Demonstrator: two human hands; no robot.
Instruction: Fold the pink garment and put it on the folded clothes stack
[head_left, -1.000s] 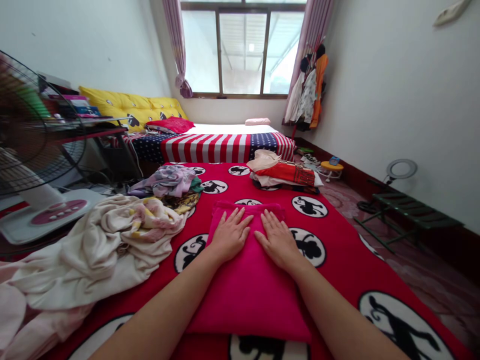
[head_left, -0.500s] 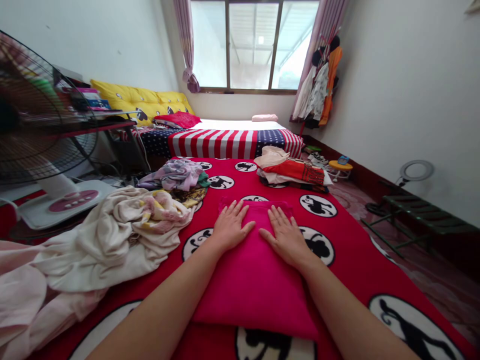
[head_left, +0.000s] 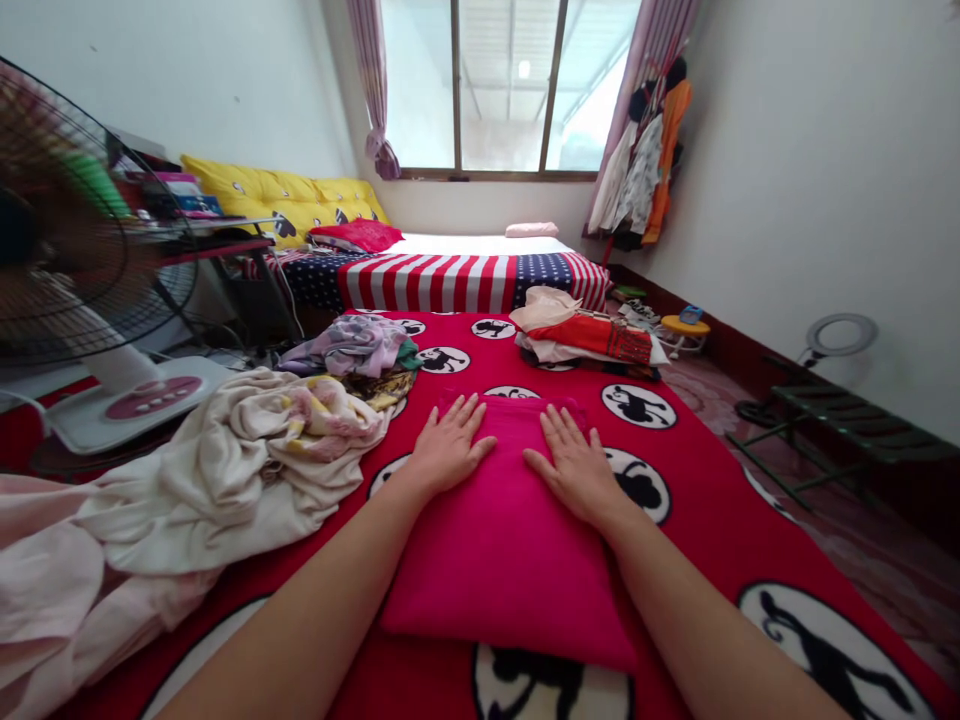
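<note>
A bright pink cloth (head_left: 514, 560), folded into a flat rectangle, lies before me on a red blanket (head_left: 720, 560) patterned with black figures in white circles. My left hand (head_left: 452, 445) rests flat on the far left part of the cloth, fingers extended and thumb pointing inward. On the far right part lies my right hand (head_left: 574, 462), also flat with its fingers spread. Bare cloth shows between the two hands. Neither hand grips anything.
Left of the cloth sit rumpled cream fabric (head_left: 247, 480) and a lilac-grey cloth heap (head_left: 352, 343). A stack of folded clothes (head_left: 589, 332) lies at the far right. A fan (head_left: 112, 340) stands at left, a green folding stool (head_left: 847, 415) at right.
My left hand has shifted slightly left on the pink cloth, and my right hand slightly right, so the gap between them is a little wider. The cloth stays folded.
</note>
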